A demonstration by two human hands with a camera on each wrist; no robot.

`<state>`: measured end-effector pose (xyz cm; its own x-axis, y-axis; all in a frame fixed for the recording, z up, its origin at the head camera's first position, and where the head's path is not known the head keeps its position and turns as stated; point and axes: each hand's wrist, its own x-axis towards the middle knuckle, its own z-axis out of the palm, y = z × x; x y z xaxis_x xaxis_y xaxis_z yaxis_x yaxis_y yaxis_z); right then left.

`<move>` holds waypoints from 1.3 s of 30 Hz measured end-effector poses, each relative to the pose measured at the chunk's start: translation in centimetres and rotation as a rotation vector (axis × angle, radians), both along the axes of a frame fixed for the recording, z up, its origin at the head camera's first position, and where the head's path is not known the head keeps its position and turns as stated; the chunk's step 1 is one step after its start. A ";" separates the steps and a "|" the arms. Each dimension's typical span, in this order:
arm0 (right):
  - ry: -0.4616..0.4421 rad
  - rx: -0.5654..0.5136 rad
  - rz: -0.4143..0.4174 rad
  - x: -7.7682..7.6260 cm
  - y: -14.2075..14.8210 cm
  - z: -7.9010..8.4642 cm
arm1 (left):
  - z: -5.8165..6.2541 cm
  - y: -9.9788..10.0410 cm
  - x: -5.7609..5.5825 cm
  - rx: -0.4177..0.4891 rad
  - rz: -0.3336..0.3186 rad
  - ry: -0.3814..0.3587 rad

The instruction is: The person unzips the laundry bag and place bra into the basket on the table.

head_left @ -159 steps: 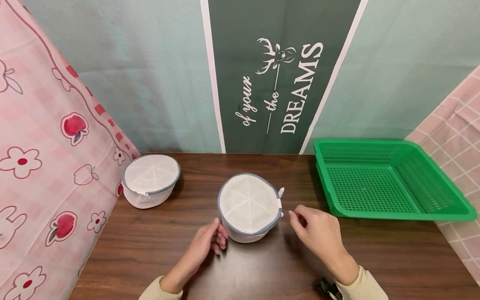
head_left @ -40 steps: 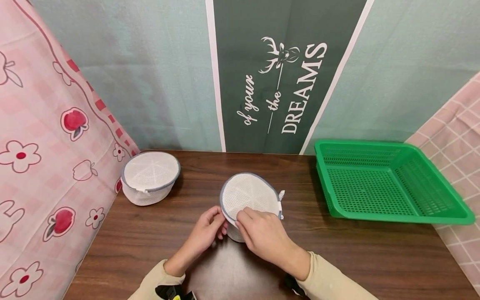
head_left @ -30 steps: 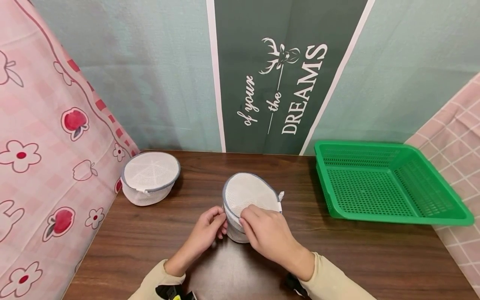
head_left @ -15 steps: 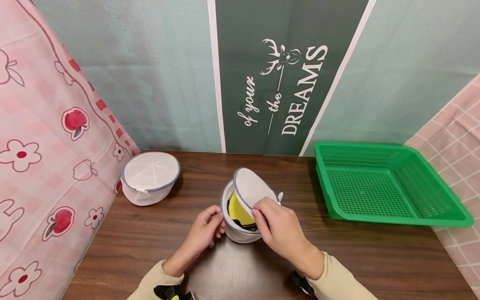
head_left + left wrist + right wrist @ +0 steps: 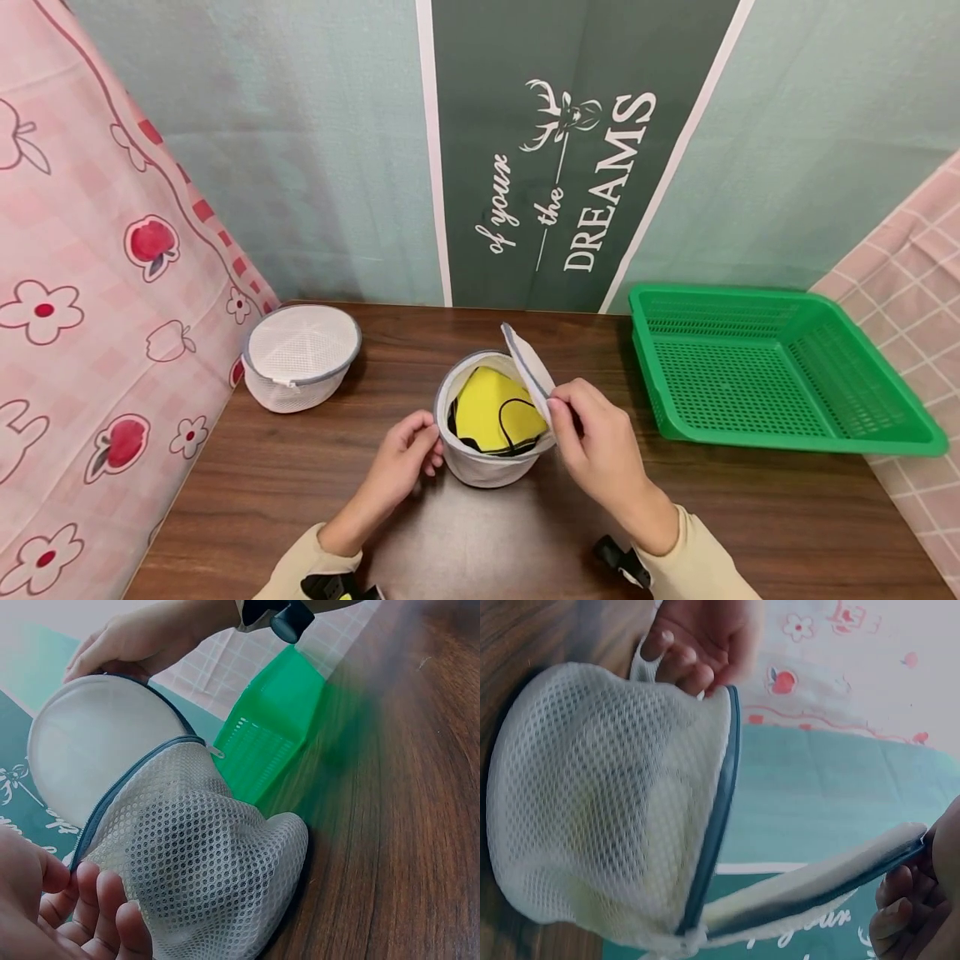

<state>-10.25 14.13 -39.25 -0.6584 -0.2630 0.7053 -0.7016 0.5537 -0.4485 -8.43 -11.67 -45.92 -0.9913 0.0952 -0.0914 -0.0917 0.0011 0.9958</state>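
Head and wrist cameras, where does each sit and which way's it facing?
Head: on the head, facing forward and down at the mesh bag; left hand and right hand show.
Left wrist: on that wrist, facing across the bag toward the green basket; left hand near, right hand beyond.
Right wrist: on that wrist, facing past the bag toward apple-print cloth; both hands show.
Wrist views share the bag and raised lid.

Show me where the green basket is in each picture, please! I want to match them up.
Head: on the right side, a bit below the middle; green basket.
Left wrist: above the middle and slightly right of centre, looking slanted, partly blurred.
Right wrist: not in this picture.
Shared landmark: the white mesh bag with its lid lifted shows in all three views.
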 end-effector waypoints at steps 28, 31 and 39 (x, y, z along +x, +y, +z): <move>-0.007 -0.064 -0.197 -1.0 4.8 -0.3 | -0.1 -1.2 0.4 -0.017 0.085 -0.008; -0.051 -0.051 -0.216 -0.8 5.3 -0.2 | -0.1 -1.3 0.5 -0.024 0.089 -0.024; -0.160 -0.004 -0.311 -0.3 6.4 0.0 | 0.0 -1.3 0.8 -0.010 0.082 -0.039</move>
